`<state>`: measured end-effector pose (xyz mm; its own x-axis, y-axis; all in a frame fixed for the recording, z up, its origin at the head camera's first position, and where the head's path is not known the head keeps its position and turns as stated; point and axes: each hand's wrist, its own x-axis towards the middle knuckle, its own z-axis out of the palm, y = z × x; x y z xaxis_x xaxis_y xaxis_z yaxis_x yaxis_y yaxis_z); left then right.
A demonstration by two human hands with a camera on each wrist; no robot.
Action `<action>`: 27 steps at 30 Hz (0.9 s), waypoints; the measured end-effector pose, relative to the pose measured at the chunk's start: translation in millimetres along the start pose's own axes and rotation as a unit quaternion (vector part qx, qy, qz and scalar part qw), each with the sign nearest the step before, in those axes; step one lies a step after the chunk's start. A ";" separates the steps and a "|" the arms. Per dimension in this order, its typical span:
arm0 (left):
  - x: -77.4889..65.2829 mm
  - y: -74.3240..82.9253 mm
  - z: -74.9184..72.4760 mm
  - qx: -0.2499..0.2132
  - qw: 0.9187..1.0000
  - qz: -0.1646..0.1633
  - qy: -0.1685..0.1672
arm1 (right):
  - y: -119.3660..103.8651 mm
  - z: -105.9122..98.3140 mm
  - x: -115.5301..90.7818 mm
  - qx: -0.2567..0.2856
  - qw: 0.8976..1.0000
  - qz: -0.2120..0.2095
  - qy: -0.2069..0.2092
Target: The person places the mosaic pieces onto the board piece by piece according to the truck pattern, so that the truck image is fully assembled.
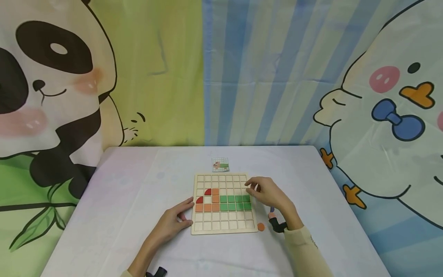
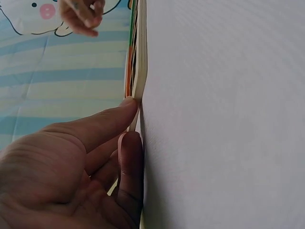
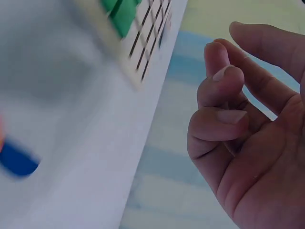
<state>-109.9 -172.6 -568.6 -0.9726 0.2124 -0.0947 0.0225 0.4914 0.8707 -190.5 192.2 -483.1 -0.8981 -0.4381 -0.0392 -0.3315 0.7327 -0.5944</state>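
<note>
A wooden grid board lies on the table. Set in its cells are green square tiles, orange square tiles and red quarter-round tiles. My left hand touches the board's left edge with fairly straight fingers and thumb; the left wrist view shows the thumb against the board's side. Over the board's upper right edge hovers my right hand, fingers loosely bent, holding nothing. In the right wrist view, that hand is apart from the board.
A small picture card lies behind the board. An orange round piece is by the board's lower right corner. A blue piece, blurred in the right wrist view, lies near my right wrist. A printed curtain hangs behind the white table.
</note>
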 end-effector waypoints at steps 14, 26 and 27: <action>0.0 0.3 -0.2 -0.008 1.000 -0.012 -0.003 | 60.0 4.2 -61.4 -0.009 0.992 0.120 0.036; 0.8 0.3 -0.4 -0.003 1.000 -0.014 -0.006 | 67.4 8.4 -74.5 -0.009 0.984 0.170 0.055; 0.7 0.3 -0.2 -0.003 1.000 -0.012 -0.006 | 67.7 8.9 -74.3 -0.009 0.983 0.173 0.054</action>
<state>-110.7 -172.5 -568.3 -0.9701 0.2107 -0.1207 -0.0019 0.4905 0.8714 -143.6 269.8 -527.5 -0.9832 -0.1038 -0.1503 -0.0050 0.8379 -0.5458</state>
